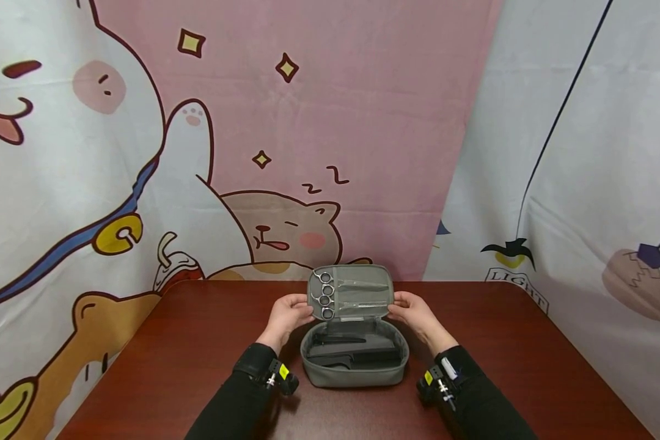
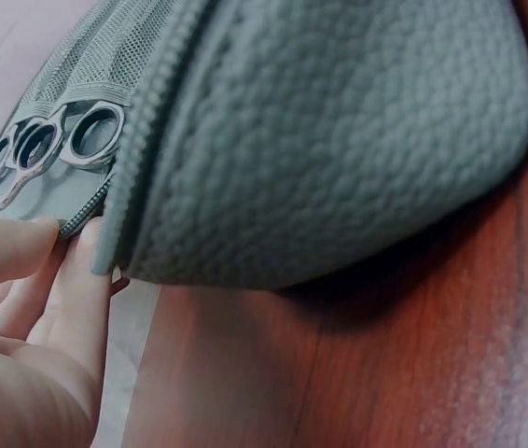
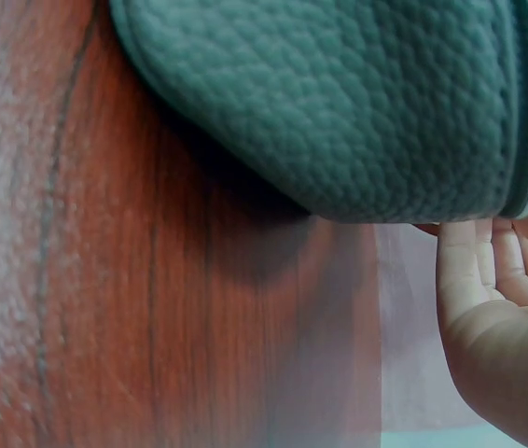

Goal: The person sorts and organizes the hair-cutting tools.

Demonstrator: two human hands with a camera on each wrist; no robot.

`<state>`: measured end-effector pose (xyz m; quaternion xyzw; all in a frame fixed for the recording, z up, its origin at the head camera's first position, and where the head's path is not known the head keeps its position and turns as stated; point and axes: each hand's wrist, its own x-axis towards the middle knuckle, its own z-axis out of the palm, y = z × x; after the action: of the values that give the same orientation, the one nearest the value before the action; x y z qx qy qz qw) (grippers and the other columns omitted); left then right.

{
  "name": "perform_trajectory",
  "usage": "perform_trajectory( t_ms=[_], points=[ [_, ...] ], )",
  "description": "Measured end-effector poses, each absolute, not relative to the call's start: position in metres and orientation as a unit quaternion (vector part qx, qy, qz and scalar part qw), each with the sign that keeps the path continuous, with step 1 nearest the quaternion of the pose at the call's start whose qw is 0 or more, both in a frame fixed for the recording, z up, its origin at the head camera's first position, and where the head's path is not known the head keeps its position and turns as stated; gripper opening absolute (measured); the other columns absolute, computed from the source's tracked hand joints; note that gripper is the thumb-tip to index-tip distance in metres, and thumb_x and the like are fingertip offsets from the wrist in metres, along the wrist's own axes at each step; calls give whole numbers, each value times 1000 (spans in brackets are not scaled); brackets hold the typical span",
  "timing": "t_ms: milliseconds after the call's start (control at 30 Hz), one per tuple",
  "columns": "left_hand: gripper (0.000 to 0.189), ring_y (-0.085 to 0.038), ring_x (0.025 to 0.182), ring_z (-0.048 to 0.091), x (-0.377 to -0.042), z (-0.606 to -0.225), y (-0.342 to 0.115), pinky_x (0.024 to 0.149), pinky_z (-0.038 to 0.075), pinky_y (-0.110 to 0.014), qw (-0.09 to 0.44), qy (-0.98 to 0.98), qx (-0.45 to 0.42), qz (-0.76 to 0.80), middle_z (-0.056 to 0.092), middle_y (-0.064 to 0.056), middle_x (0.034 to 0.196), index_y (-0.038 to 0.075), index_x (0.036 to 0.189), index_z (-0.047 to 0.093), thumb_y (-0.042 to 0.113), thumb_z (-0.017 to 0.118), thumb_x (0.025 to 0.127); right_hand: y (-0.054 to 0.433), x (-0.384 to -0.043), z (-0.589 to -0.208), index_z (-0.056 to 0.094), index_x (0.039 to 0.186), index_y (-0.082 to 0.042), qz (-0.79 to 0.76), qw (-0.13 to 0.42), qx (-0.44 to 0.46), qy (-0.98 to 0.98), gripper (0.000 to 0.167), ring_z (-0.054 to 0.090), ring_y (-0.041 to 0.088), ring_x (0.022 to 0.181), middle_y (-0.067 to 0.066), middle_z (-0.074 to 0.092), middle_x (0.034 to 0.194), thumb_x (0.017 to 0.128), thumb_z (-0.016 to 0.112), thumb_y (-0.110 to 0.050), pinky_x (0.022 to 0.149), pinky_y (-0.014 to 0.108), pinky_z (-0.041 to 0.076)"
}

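Note:
A grey-green zip case (image 1: 357,377) sits on the table with its lid (image 1: 363,273) raised behind it. Several silver scissors (image 2: 118,131) stand in a mesh pocket on the left of the lid's inner face, finger rings showing. My left hand (image 1: 286,318) pinches the lid's left edge between thumb and fingers, beside the zip. At the opposite edge, my right hand (image 1: 418,318) grips the lid's lower right corner; its fingertips are partly hidden behind the case in the right wrist view. Black flat tools (image 1: 376,357), long and slim, lie inside the case body.
The reddish-brown wooden table (image 1: 198,366) extends on both sides of the case. Its far edge meets a hanging cloth (image 1: 396,122) printed with cartoon animals. A clear sleeve pocket (image 1: 363,294) spans the right part of the lid.

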<state>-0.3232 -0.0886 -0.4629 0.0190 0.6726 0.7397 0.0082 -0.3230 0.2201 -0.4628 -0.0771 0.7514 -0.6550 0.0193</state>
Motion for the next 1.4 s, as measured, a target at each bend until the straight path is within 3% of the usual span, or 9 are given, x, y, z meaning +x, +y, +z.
perform_trajectory(
  t_ms=[467, 733, 933, 1100, 1400],
  points=[
    [18, -20, 77, 70, -315, -458, -91, 78, 56, -47, -27, 696, 59, 715, 70, -19, 89, -16, 107, 63, -10, 63, 90, 219, -318, -460, 54, 120, 14, -639, -3, -75, 766, 25, 66, 19, 90, 16, 64, 102, 95, 56, 8, 86, 42, 54],
    [11, -23, 75, 71, -313, -456, -92, 78, 55, -49, -46, 698, 74, 710, 69, -18, 86, -14, 100, 65, -9, 64, 90, 222, -313, -458, 55, 117, 13, -631, -7, -94, 770, 21, 66, 24, 94, 16, 64, 103, 98, 55, 4, 91, 52, 50],
    [9, -20, 74, 70, -309, -455, -94, 77, 56, -46, -55, 707, 84, 700, 67, -16, 85, -13, 98, 66, -8, 65, 90, 225, -309, -457, 56, 114, 12, -627, -7, -113, 770, 19, 66, 25, 96, 16, 63, 104, 100, 54, 0, 92, 52, 49],
    [8, -23, 77, 71, -307, -456, -95, 79, 55, -50, -59, 717, 99, 687, 67, -19, 88, -13, 97, 65, -11, 63, 90, 228, -306, -456, 56, 113, 12, -617, -8, -127, 777, 17, 66, 22, 98, 17, 63, 105, 100, 54, 1, 92, 52, 49],
    [7, -35, 86, 70, -303, -451, -100, 78, 56, -49, -63, 769, 131, 623, 71, -13, 88, -4, 94, 68, -9, 66, 88, 232, -301, -456, 61, 110, 8, -593, -24, -153, 790, 16, 66, 21, 96, 16, 66, 102, 97, 61, -1, 91, 51, 50]
  ],
)
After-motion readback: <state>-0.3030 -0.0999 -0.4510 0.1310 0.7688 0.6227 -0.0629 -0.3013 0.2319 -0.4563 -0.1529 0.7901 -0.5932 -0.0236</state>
